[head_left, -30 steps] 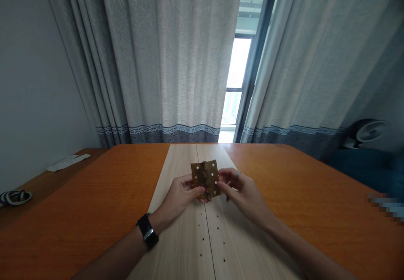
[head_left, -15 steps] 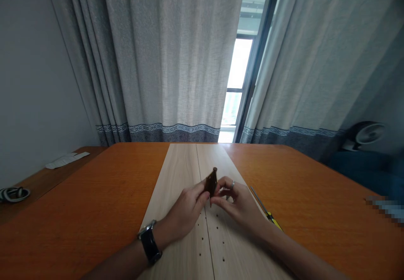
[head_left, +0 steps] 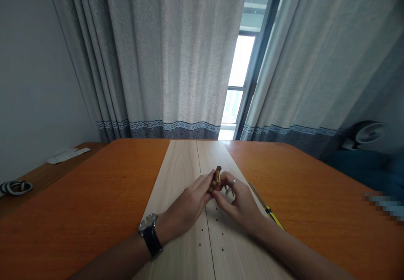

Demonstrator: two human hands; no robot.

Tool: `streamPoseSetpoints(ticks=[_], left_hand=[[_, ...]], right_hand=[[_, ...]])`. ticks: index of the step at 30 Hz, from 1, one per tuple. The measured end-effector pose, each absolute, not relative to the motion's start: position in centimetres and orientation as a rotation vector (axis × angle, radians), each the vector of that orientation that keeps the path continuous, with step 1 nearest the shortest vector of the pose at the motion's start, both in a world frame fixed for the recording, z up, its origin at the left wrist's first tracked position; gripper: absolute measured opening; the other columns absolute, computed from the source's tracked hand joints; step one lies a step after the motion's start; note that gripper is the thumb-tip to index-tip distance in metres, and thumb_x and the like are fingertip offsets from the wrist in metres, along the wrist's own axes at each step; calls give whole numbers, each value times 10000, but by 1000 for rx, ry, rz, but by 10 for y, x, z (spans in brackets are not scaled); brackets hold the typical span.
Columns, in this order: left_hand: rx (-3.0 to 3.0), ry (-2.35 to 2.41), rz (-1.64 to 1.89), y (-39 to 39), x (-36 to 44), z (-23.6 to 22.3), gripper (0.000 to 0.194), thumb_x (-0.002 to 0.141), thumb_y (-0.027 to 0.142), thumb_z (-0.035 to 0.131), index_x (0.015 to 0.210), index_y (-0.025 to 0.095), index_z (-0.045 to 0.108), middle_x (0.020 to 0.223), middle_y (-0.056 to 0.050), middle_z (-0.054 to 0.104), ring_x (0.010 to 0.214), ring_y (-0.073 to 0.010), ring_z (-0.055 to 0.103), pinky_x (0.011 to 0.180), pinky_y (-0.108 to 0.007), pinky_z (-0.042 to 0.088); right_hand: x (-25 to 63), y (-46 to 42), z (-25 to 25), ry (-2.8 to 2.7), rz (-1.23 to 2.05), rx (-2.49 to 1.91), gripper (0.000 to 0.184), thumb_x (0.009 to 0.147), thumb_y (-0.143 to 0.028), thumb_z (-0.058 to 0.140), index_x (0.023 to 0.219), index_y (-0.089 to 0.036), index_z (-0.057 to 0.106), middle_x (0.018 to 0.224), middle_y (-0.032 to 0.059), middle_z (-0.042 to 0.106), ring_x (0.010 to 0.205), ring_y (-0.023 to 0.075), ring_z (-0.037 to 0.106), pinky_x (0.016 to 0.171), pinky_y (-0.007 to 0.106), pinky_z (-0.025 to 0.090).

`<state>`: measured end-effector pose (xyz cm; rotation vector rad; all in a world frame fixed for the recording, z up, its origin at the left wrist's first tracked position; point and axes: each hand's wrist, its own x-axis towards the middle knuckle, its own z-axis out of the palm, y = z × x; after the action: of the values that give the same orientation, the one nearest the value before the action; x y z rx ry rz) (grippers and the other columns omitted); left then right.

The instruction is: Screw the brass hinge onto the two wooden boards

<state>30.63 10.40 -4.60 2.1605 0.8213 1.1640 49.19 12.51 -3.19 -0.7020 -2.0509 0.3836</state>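
Note:
A brass hinge [head_left: 217, 175], folded shut so only its narrow edge and knuckle show, stands between my two hands just above two pale wooden boards [head_left: 186, 175]. My left hand [head_left: 189, 204], with a watch on the wrist, pinches the hinge from the left. My right hand [head_left: 238, 202], a ring on one finger, grips it from the right with curled fingers. Small drilled holes [head_left: 217, 229] dot the boards near the seam, just below my hands.
The boards lie on an orange table [head_left: 94, 200]. A yellow-handled screwdriver [head_left: 267, 208] rests right of my right hand. White paper [head_left: 67, 155] and a striped item [head_left: 14, 186] sit on a side ledge at left. Curtains and a window stand behind; a fan [head_left: 369, 133] at right.
The hinge was open and facing me a second ago; both hands have folded it shut and lowered it toward the boards. The screwdriver has come into view.

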Motion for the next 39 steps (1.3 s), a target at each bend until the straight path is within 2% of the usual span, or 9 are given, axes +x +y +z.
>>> streamPoseSetpoints(ticks=[3, 7, 11, 14, 22, 27, 31, 35, 39], left_hand=[[2043, 802, 1211, 106, 305, -43, 588, 938, 163, 606, 1497, 246, 445, 1341, -102, 623, 1192, -245, 615, 1058, -412, 493], [1734, 726, 1178, 106, 308, -36, 568, 885, 149, 660, 1433, 233, 537, 1269, -95, 675, 1041, -231, 681, 960, -392, 542], [1518, 638, 1126, 108, 307, -33, 469, 888, 267, 683, 1338, 156, 617, 1231, -127, 692, 1036, -241, 685, 975, -402, 522], [1436, 675, 1136, 112, 303, -33, 412, 882, 381, 688, 1200, 119, 691, 1103, -127, 730, 968, -232, 690, 883, -361, 536], [1351, 635, 1136, 113, 301, -34, 440, 895, 419, 674, 1236, 142, 658, 1075, -107, 721, 968, -208, 667, 795, -301, 519], [1355, 670, 1162, 111, 299, -31, 460, 884, 415, 703, 1263, 165, 627, 1065, -107, 717, 902, -203, 681, 780, -317, 527], [1336, 588, 1169, 111, 299, -33, 398, 816, 348, 787, 1125, 134, 656, 1020, -102, 698, 948, -215, 668, 846, -347, 522], [1363, 636, 1216, 110, 302, -33, 296, 777, 261, 813, 989, 136, 649, 988, -67, 667, 967, -186, 631, 890, -321, 491], [1330, 683, 1241, 109, 304, -32, 284, 800, 271, 779, 993, 146, 614, 954, -44, 647, 914, -164, 624, 847, -297, 493]], right_hand=[[492, 124, -32, -2047, 415, -714, 118, 855, -174, 552, 963, -209, 520, 854, 32, 617, 764, 168, 580, 704, 304, 467], [493, 127, -30, -2034, 497, -720, 124, 866, -198, 548, 983, -207, 511, 846, 29, 606, 746, 161, 570, 698, 303, 470], [495, 132, -29, -1962, 584, -750, 118, 889, -246, 519, 1000, -210, 500, 837, 22, 591, 744, 162, 569, 690, 303, 476], [496, 135, -30, -1890, 729, -739, 146, 912, -288, 476, 1031, -211, 509, 823, 16, 593, 719, 163, 575, 685, 308, 497], [498, 142, -31, -1750, 865, -742, 165, 877, -275, 492, 1002, -205, 575, 853, 20, 626, 732, 160, 580, 724, 308, 505], [496, 144, -30, -1626, 1152, -719, 216, 857, -356, 592, 994, -196, 640, 790, 8, 632, 657, 132, 549, 600, 254, 466], [491, 139, -26, -1636, 1238, -666, 239, 835, -413, 694, 943, -201, 673, 864, 16, 663, 766, 137, 589, 724, 275, 493], [488, 137, -23, -1584, 1183, -759, 273, 732, -415, 804, 835, -192, 685, 767, -11, 633, 730, 137, 576, 730, 279, 488], [486, 138, -24, -1589, 1267, -753, 284, 756, -453, 780, 855, -197, 705, 796, 6, 671, 761, 154, 601, 808, 320, 509]])
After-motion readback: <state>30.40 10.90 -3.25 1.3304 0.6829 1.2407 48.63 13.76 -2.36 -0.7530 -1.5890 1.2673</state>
